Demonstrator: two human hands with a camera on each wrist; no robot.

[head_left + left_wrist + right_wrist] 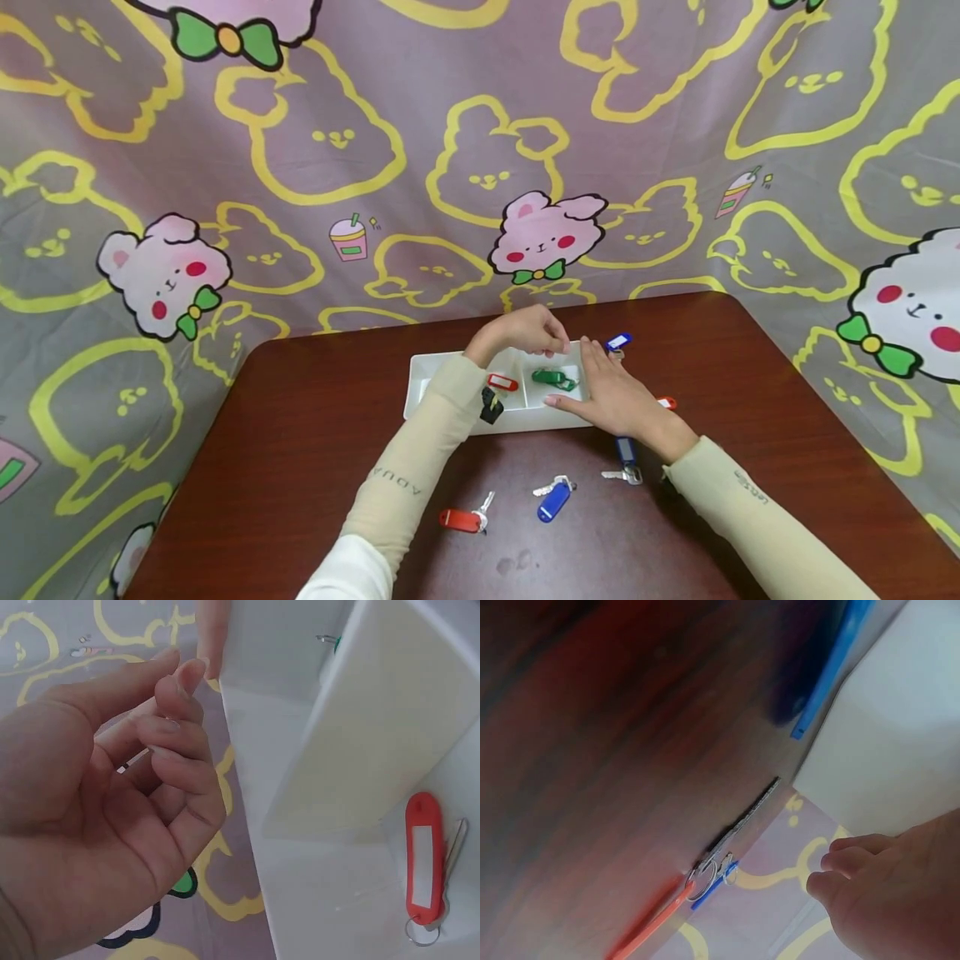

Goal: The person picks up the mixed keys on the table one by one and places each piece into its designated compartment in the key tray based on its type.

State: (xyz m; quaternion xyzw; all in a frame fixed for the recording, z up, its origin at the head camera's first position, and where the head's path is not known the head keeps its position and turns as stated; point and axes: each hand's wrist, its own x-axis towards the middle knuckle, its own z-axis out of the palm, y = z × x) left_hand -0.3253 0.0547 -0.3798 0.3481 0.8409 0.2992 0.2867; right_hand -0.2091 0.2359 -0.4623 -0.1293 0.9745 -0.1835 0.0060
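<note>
A white divided tray (431, 367) lies on the table under both hands. My left hand (532, 329) hovers over its back rim, fingers loosely curled; in the left wrist view no object shows between the fingertips (180, 694). Pressed along the tray's right end is my right hand (618, 396), fingers straight, thumb at the front rim. Green key tags (549, 377) lie in the right compartment. A red-tagged key (424, 862) sits on the other side of the divider (375, 727). My left forearm hides part of the tray's left side.
In front of the tray lie a red-tagged key (461, 521) and a blue-tagged key (555, 502). Another blue-tagged key (626, 452) is beneath my right wrist. Beyond that hand are a blue tag (618, 342) and a red tag (666, 402). A patterned curtain (420, 167) stands behind the table.
</note>
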